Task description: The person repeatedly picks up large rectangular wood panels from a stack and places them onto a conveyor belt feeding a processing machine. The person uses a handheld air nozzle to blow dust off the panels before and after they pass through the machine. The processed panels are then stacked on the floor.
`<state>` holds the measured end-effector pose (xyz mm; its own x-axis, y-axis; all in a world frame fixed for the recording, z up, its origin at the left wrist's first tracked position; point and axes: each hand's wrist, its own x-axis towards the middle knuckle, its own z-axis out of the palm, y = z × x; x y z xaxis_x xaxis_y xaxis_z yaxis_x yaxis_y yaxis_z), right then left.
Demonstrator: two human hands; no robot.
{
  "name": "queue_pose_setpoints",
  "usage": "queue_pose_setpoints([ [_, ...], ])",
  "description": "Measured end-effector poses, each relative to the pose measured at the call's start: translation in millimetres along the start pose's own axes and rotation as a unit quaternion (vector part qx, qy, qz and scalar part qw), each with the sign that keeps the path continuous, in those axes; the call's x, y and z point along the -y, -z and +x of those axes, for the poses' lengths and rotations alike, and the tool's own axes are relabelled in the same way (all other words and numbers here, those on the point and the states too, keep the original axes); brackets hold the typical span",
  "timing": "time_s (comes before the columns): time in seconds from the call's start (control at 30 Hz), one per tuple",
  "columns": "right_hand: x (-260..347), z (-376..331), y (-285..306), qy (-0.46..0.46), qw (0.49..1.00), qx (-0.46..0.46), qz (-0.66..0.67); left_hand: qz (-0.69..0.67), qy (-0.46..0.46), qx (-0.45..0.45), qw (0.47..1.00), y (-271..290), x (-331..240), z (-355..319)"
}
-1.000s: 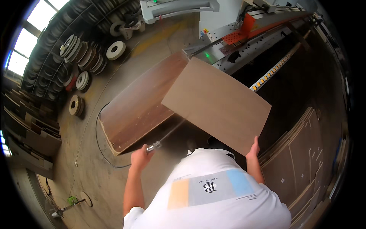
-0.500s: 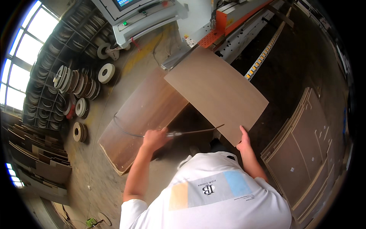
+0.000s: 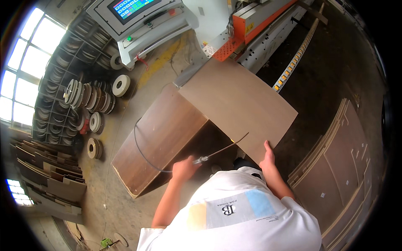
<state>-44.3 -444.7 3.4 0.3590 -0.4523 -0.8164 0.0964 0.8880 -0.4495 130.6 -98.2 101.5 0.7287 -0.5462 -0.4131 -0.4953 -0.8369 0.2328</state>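
Note:
My left hand (image 3: pixel 184 169) is closed round a small silvery metal tool (image 3: pixel 201 160), its kind unclear. A thin dark strip or hose (image 3: pixel 143 155) loops away from this hand to the left. Another thin brown length (image 3: pixel 229 146) sticks out from the metal part toward the board. My right hand (image 3: pixel 269 157) grips the near right edge of a flat brown board (image 3: pixel 243 96), thumb along the edge and the other fingers mostly hidden. The board's far end lies beside the machine's orange plate (image 3: pixel 228 49). Left of it stands a brown wooden box-like stand (image 3: pixel 161 134).
A control panel with a lit screen (image 3: pixel 133 7) stands ahead, beside a machine with a long roller rail (image 3: pixel 293 62). Several banding rolls (image 3: pixel 121 85) and a full rack (image 3: pixel 63 75) are at left. Stacked boards lean or lie at left (image 3: pixel 46 171) and right (image 3: pixel 331 175).
My left hand has moved right and slightly toward me with the metal tool, and the tool's thin end now tilts upward more steeply. My right hand stays on the board. The view has shifted slightly.

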Motion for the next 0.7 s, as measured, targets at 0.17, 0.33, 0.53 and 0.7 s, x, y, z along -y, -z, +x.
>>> queue_pose_setpoints([
  [0.17, 43.4, 34.7, -2.0, 0.019, 1.0, 0.0, -0.017, -0.003, 0.036, 0.009, 0.999, 12.0, -21.6, 12.0],
  [0.33, 100.0, 78.2, -0.5, 0.012, 0.999, -0.011, -0.033, 0.004, 0.045, 0.03, 0.999, 15.8, -40.2, 29.0],
  [0.53, 146.5, 102.9, -8.6, 0.017, 0.999, -0.01, -0.041, -0.002, 0.041, 0.003, 0.999, 19.6, -55.9, 35.8],
  [0.7, 165.4, 130.6, -3.8, 0.032, 0.999, -0.006, -0.018, -0.005, 0.089, 0.013, 0.996, 38.5, -69.4, 40.2],
])
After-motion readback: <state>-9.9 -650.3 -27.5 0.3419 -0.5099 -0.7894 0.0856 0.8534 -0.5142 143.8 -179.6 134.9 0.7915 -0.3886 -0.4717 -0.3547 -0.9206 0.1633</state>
